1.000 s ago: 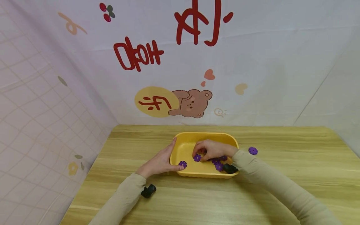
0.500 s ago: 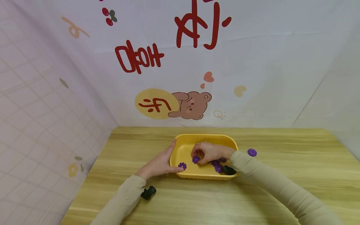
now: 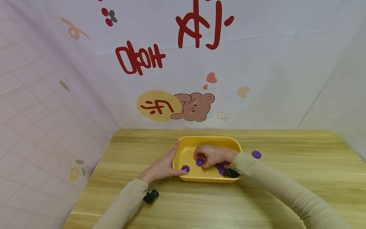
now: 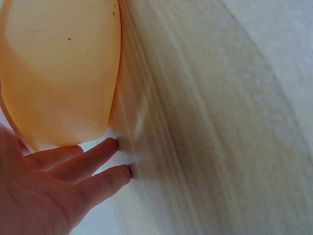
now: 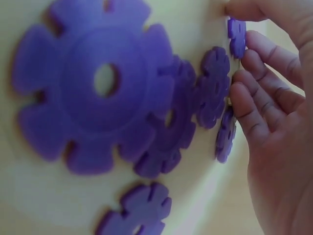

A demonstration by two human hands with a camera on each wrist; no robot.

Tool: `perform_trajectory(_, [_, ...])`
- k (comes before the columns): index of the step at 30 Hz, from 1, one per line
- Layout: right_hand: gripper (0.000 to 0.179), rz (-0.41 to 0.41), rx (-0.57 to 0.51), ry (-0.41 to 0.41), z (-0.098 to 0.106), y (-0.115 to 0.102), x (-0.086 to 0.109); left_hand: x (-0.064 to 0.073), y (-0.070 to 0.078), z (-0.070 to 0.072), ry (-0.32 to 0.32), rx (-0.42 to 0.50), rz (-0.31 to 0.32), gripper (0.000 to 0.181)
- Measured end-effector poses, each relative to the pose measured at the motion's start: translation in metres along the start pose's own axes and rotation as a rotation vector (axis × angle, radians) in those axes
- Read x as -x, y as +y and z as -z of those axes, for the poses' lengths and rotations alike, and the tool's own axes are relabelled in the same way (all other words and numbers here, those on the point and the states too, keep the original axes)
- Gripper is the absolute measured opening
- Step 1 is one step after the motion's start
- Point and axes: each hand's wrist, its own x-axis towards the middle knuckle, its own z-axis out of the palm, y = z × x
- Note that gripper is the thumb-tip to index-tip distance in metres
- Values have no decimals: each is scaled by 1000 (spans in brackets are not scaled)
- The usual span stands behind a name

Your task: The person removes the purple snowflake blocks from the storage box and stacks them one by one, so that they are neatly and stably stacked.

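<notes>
A yellow plastic tub stands on the wooden table, with several purple notched snowflake discs inside. My left hand grips the tub's left end, thumb over the rim near a lone disc. In the left wrist view, that hand's straight fingers lie against the tub's outer wall. Inside the tub, my right hand pinches one purple snowflake disc between thumb and index finger. The right wrist view has this disc at the fingertips, and a larger-looking disc close to the camera.
One more purple disc lies on the table to the right of the tub. A black wrist camera sits by the left sleeve. A printed white cloth hangs behind the table.
The right hand's fingers have drawn in slightly around the disc inside the tub. The left hand has stayed in place, and the whole head view has shifted a little.
</notes>
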Motion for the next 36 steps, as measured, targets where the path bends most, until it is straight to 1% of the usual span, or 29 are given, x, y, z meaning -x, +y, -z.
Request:
perform_trajectory(3, [33,10,12,6,0,0,0,-1,0,0,3,0,-5,119])
perform_trajectory(10, [33,43,-88,49,6,0,2,-3,2,1,-4,-8,-1,119])
perform_trajectory(13, [31,67,-106,82,9,-1,3,-3,3,2,-5,-14,7,119])
perform_trajectory(16, [32,74,-100,113,12,-1,3,-4,4,3,-5,-21,13,119])
perform_trajectory(21, [34,63,-91,132,17,-4,6,-5,4,3,-10,-24,15,118])
perform_trajectory(25, [33,81,-93,159,22,-6,10,-5,3,1,-6,-18,9,119])
perform_trajectory(28, [30,99,-75,179,24,-7,14,-3,3,0,-4,-8,7,119])
perform_trajectory(36, [28,65,-64,225,36,-11,24,0,3,0,-1,17,1,118])
